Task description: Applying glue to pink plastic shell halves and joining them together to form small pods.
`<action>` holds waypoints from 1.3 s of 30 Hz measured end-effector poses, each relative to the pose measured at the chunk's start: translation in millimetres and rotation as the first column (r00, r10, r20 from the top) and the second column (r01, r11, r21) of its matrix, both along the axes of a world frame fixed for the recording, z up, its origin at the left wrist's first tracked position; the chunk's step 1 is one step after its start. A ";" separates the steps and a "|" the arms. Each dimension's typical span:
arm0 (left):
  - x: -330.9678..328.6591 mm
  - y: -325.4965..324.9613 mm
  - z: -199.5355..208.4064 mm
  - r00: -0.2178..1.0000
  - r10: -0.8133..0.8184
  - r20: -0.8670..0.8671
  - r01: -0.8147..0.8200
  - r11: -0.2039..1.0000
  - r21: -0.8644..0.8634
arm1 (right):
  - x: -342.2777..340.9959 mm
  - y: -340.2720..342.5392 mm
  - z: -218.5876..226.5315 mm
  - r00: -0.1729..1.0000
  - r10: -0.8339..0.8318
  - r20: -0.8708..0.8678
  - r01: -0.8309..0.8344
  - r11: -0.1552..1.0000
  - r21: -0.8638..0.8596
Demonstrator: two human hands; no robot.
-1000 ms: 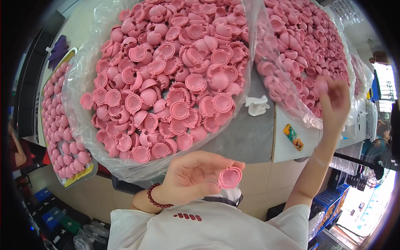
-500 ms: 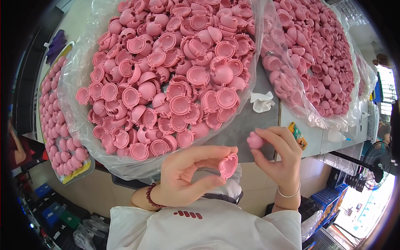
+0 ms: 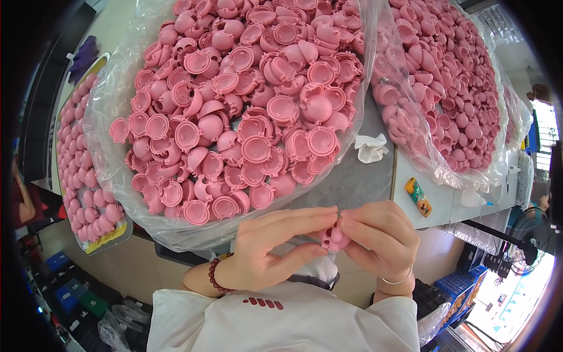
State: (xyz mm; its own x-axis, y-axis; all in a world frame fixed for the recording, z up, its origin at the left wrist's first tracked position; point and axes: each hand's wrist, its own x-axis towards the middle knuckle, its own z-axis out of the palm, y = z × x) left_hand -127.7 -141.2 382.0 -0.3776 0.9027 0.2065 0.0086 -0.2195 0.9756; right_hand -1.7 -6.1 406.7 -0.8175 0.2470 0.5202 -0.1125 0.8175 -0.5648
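Observation:
My left hand [image 3: 258, 249] and my right hand [image 3: 381, 237] meet in front of my chest, fingertips almost touching. Between them are two small pink plastic shell pieces [image 3: 334, 238], pressed against each other. My left thumb and fingers pinch the left piece, and my right fingers grip the rounded right one. Fingers cover most of both pieces, so I cannot tell whether they are fully joined. Just beyond my hands, a heap of loose pink half shells [image 3: 256, 148] lies in a clear plastic bag [image 3: 132, 202].
A second bag of pink shells [image 3: 451, 111] lies at right. A crumpled white tissue [image 3: 370, 148] and an orange-green packet [image 3: 418, 198] rest on the table. At left, a tray with a yellow lining [image 3: 108, 237] holds round pink pieces. A black fan [image 3: 525, 229] stands at far right.
My right hand has moved left and brought its rounded pink piece against the hollow piece in my left hand. The packet it partly covered now shows fully.

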 end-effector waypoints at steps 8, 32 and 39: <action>-0.9 2.6 0.8 0.996 -0.013 -0.087 0.015 1.000 0.026 | 2.3 -2.9 -0.7 0.999 -0.032 -0.021 0.034 0.997 0.062; -27.6 -11.3 16.4 0.986 -0.131 -0.104 0.149 0.972 0.182 | 168.0 139.5 -50.0 0.202 -0.929 -0.310 0.879 0.312 -0.361; -127.2 -112.1 42.0 0.168 0.572 -0.803 -0.864 0.478 0.160 | 175.1 143.4 -41.9 0.183 -0.961 -0.208 0.963 0.217 -0.159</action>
